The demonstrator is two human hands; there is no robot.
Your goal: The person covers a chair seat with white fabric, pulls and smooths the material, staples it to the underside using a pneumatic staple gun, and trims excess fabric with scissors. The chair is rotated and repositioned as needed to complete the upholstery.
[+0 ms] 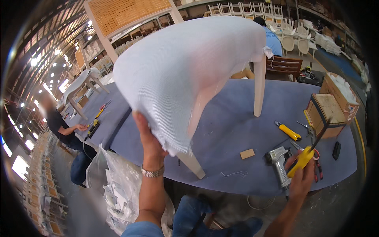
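Note:
A chair seat (166, 59) covered in white ribbed fabric stands tilted on the table, its pale wooden legs (259, 87) touching the blue-grey cloth. My left hand (150, 138) grips the near lower corner of the seat, thumb along the fabric's edge and the other fingers mostly hidden behind it. Loose, frayed fabric hangs at that corner. My right hand (301, 179) is closed around the yellow handle of a screwdriver-like tool (302, 160), its dark shaft pointing up and away. Just beside that hand, a silver staple gun (278, 162) lies on the table.
Around my right hand lie a yellow-handled knife (289, 131), scissors (297, 146), a tan block (247, 153) and boxes (325, 112). A plastic bag of scraps (118, 197) hangs at the near left. One co-worker (65, 130) stands left; another (273, 41) is behind. A cane panel (128, 14) rises behind the seat.

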